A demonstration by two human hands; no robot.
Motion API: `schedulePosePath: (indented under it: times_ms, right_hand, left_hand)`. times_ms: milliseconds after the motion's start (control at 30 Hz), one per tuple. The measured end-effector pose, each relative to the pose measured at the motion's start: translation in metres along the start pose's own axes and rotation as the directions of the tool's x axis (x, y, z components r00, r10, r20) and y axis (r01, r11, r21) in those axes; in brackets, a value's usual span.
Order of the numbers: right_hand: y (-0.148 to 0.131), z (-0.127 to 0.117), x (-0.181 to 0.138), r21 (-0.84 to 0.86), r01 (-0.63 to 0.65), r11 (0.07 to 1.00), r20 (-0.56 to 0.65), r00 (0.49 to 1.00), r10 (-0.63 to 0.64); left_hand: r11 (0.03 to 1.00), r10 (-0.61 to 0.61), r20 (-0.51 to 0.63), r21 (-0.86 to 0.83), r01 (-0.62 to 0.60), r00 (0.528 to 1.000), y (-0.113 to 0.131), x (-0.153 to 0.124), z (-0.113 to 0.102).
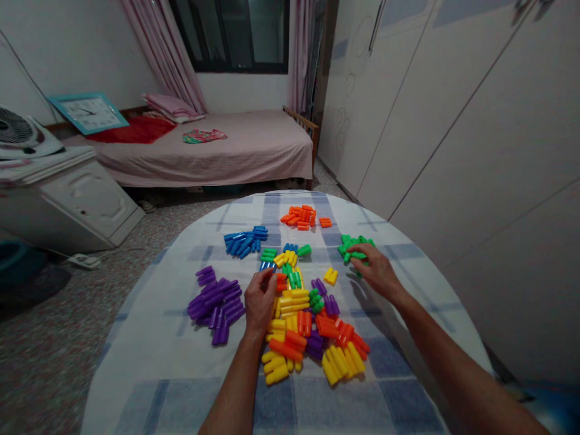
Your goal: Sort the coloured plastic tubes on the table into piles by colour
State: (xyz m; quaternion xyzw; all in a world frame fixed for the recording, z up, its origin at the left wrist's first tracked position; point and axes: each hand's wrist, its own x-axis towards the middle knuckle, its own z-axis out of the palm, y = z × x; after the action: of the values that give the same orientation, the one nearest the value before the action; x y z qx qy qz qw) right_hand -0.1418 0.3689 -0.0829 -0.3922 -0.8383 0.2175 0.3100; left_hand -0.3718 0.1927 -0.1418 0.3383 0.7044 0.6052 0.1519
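A round table (pixel 158 362) with a checked blue and white cloth carries plastic peg blocks sorted by colour. My left hand (pixel 260 300) is curled at the left edge of the mixed pile (pixel 308 329), fingers closed around something I cannot make out beside a red block. My right hand (pixel 375 269) rests on the green group (pixel 354 246) at the right, fingers closed on a green block. A purple group (pixel 217 300) lies at the left, a blue group (pixel 245 240) further back, an orange group (pixel 301 216) at the far side.
White wardrobe doors (pixel 453 121) run along the right. A bed (pixel 217 148) with a pink cover stands under the window. A white cabinet (pixel 77 205) with a fan (pixel 16 130) on top is at the left, and a framed clock (pixel 88 113) leans on the bed.
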Motion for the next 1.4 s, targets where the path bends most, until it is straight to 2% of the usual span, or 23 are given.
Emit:
schedulePosePath:
  times_ms: [100, 167, 267, 367, 467, 533, 633, 700, 767, 867, 1000, 1133, 1200, 1300, 1400]
  right_hand:
    - [-0.022, 0.024, 0.015, -0.045, 0.201, 0.979, 0.150, 0.970, -0.192]
    - [-0.031, 0.045, 0.028, -0.092, 0.271, 0.958, 0.241, 0.940, -0.243]
    - [-0.037, 0.072, 0.041, -0.192, 0.295, 0.936, 0.346, 0.913, -0.217]
    - [-0.038, 0.082, 0.042, -0.263, 0.274, 0.925, 0.374, 0.913, -0.164]
    - [-0.035, 0.069, 0.038, -0.352, 0.250, 0.902, 0.313, 0.939, -0.139]
    - [-0.029, 0.051, 0.037, -0.434, 0.216, 0.875, 0.212, 0.968, -0.133]
    - [-0.012, 0.021, 0.037, -0.570, 0.075, 0.818, 0.024, 0.997, -0.075]
    - [0.004, 0.006, 0.034, -0.630, -0.020, 0.777, -0.049, 0.999, -0.014]
    - [0.020, -0.001, 0.029, -0.656, -0.066, 0.752, -0.063, 0.997, 0.033]
    - [0.034, -0.001, 0.021, -0.659, -0.061, 0.750, -0.037, 0.998, 0.049]
    - [0.021, 0.013, 0.024, -0.584, 0.001, 0.812, -0.075, 0.996, -0.055]
    - [-0.016, 0.039, 0.033, -0.334, 0.226, 0.915, 0.057, 0.974, -0.220]
    - [-0.032, 0.052, 0.030, -0.183, 0.282, 0.942, 0.100, 0.958, -0.267]
    - [-0.040, 0.064, 0.012, -0.017, 0.208, 0.978, 0.040, 0.978, -0.207]
    - [-0.033, 0.067, -0.011, 0.122, 0.003, 0.992, -0.060, 0.998, 0.004]
  left_hand:
    - [1.000, 0.005, 0.003, 0.016, -0.005, 1.000, -0.002, 0.000, 0.000]
    - [1.000, 0.007, 0.004, 0.013, -0.007, 1.000, -0.003, 0.000, -0.001]
    - [1.000, 0.003, 0.000, -0.003, -0.003, 1.000, -0.003, 0.001, -0.001]
    - [1.000, 0.003, -0.009, -0.005, -0.003, 1.000, -0.001, 0.001, -0.002]
    - [1.000, 0.004, -0.014, -0.005, -0.004, 1.000, -0.001, 0.002, -0.001]
    - [1.000, 0.006, -0.024, -0.014, -0.006, 1.000, -0.002, 0.002, 0.000]
    - [1.000, 0.011, -0.048, -0.020, -0.012, 0.999, -0.004, 0.003, 0.001]
    - [1.000, 0.015, -0.059, -0.018, -0.016, 0.998, -0.004, 0.003, 0.001]
    - [1.000, 0.018, -0.062, -0.018, -0.019, 0.998, -0.003, 0.003, 0.001]
    - [1.000, 0.027, -0.064, -0.005, -0.027, 0.998, -0.001, 0.003, 0.001]
    - [0.999, 0.039, -0.090, 0.025, -0.037, 0.995, 0.001, 0.004, 0.000]
    - [0.998, 0.044, -0.134, 0.044, -0.039, 0.990, -0.001, 0.004, -0.001]
    - [0.997, 0.060, -0.126, 0.057, -0.054, 0.990, -0.001, 0.003, 0.000]
    - [0.992, 0.103, -0.094, 0.078, -0.096, 0.990, -0.001, 0.002, 0.000]
    - [0.987, 0.135, -0.071, 0.095, -0.128, 0.988, 0.003, 0.000, -0.001]
